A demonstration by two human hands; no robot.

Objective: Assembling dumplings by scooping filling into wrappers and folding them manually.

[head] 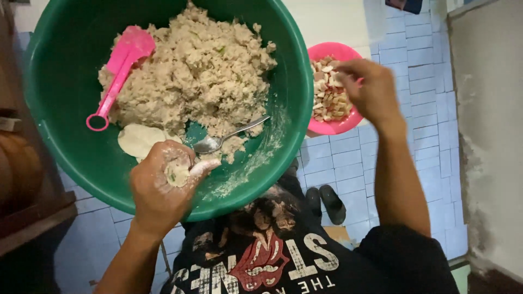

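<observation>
I see my left hand (163,188) cupped at the near rim of the green basin (65,81), fingers curled around a round wrapper with filling (177,174). Inside the basin sit a mound of pale minced filling (201,71), a pink scoop (117,71), a metal spoon (229,136) and a spare wrapper (139,139). Right of the basin, my right hand (370,90) pinches at chopped pieces (327,98) in a pink bowl (338,126); whether it grips any I cannot tell.
</observation>
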